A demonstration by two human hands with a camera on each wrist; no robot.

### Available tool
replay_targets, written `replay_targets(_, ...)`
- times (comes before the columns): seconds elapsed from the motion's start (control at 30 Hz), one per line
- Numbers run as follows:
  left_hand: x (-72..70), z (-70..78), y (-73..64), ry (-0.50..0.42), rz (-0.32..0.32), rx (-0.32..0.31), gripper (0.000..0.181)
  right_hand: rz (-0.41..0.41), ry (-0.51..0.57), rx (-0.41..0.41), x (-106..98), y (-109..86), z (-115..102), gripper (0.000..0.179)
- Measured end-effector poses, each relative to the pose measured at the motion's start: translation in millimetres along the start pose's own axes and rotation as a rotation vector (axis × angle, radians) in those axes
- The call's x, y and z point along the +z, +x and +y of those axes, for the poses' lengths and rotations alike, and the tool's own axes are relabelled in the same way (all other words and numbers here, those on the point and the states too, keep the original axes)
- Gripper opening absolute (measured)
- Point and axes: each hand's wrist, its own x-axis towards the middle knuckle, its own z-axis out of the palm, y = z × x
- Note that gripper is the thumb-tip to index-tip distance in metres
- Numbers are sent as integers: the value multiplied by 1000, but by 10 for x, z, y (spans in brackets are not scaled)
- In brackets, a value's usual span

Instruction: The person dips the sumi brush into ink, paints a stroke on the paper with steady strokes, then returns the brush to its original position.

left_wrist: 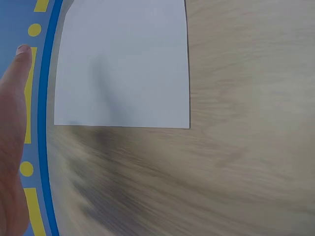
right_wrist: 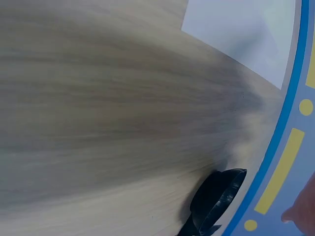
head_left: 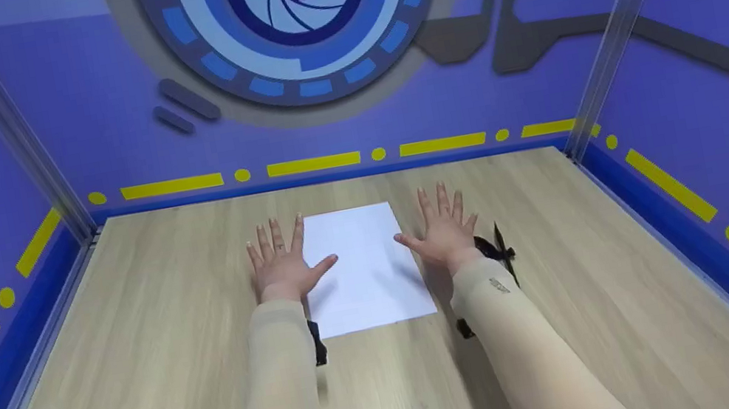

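A plain white sheet of paper [head_left: 365,272] lies flat on the wooden table. My left hand [head_left: 283,267], fingers and thumb spread, is over its left edge, and the thumb overlaps the sheet in the head view. Across from it, my right hand [head_left: 445,234] is spread the same way by the right edge, thumb tip just over the paper. Both palms face down and hold nothing; their shadows fall on sheet and wood. A black object with a curved, glossy end [right_wrist: 216,201] lies on the table just right of my right hand, partly hidden by the wrist in the head view.
Blue printed panels [head_left: 94,117] with yellow dashes stand behind and on both sides of the wooden table [head_left: 157,346]. Metal corner posts [head_left: 13,124] rise at the back. Black wrist gear [head_left: 318,344] shows beside the left sleeve.
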Motion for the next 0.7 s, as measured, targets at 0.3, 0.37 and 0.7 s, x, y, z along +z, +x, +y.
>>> replay_targets(0.3, 9, 10, -55, -168, -11, -39, 105, 8, 103, 22, 66, -11, 13, 106)
replay_targets(0.37, 24, 8, -61, -211, -16, -56, 105, 9, 157, 42, 80, -14, 18, 105)
replay_targets(0.7, 135, 46, -93, -616, 39, -104, 98, 49, 725, 98, 129, -123, 78, 97)
